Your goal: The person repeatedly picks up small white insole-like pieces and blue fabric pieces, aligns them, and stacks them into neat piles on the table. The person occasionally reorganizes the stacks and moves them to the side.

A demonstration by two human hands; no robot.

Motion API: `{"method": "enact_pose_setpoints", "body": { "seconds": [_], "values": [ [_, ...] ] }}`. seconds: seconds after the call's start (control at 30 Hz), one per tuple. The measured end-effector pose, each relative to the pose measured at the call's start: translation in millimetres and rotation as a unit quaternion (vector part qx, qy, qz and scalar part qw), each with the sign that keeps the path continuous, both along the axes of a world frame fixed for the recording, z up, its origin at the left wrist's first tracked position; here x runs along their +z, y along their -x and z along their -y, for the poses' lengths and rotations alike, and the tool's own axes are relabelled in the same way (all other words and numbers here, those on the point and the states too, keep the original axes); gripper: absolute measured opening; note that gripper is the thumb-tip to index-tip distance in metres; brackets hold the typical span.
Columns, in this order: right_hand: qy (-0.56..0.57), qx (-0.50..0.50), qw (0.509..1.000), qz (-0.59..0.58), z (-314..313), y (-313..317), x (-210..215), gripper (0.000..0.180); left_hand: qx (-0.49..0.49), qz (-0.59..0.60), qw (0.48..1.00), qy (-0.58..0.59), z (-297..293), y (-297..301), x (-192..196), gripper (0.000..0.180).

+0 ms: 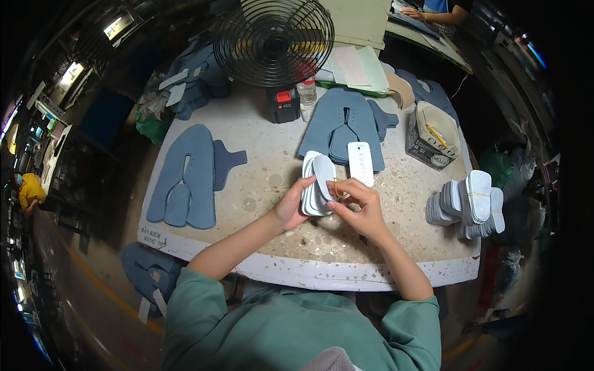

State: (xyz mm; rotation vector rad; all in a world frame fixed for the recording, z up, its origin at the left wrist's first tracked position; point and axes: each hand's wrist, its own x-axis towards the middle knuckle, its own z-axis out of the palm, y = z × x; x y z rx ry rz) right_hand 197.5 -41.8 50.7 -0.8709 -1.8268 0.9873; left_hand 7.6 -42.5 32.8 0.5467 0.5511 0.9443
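Observation:
A small stack of pale, rounded shoe-part pieces point(310, 167) stands upright over the middle of the table. My left hand point(291, 205) is closed around its left side, thumb near the front piece. At the stack's right edge, my right hand point(361, 207) has its fingers bent, with a yellow rubber band point(338, 187) looped at them. Its thumb and fingertips touch the front piece, which leans apart from the others. Just beyond lies a white tag card point(361, 164) with handwriting, overlapping a pile of blue-grey shoe uppers point(337, 117).
More blue uppers point(167, 179) lie at left. Banded stacks of pale pieces point(475, 196) stand at the right edge, near a box point(426, 153) holding a yellow tool. A black fan point(275, 46) and a bottle point(307, 93) stand at the back. Another person's hand point(411, 12) shows beyond.

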Motion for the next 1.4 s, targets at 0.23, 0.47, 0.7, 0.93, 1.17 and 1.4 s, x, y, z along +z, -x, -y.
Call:
{"method": "enact_pose_setpoints", "body": {
  "seconds": [0.23,0.47,0.7,0.93,1.17,1.4],
  "values": [
    [0.209,-0.103,0.946,-0.224,-9.2,-8.1,-9.5,0.029,0.002,0.033,0.999,0.016,-2.8,5.8,1.8,0.06],
    [0.3,-0.14,0.873,-0.359,-18.4,-13.9,-13.6,0.037,0.095,0.007,0.995,0.015,-17.5,17.3,-4.0,0.061],
    [0.394,-0.046,0.893,-0.215,-9.4,-3.5,-22.6,0.029,0.082,-0.025,0.995,-0.042,-12.0,12.3,-4.1,0.062],
    [-0.249,-0.199,0.942,0.109,-2.2,-9.1,-10.9,0.043,0.09,0.078,0.991,0.055,-3.5,4.6,-2.2,0.063],
    [0.024,-0.069,0.992,-0.104,-5.7,-9.1,-0.2,0.071,0.097,-0.028,0.994,-0.037,-3.5,5.5,-2.3,0.061],
    [0.22,-0.073,0.944,-0.236,-21.5,-22.5,-3.3,0.071,0.032,-0.061,0.997,-0.041,-1.6,3.2,-4.1,0.06]
  ]
}}
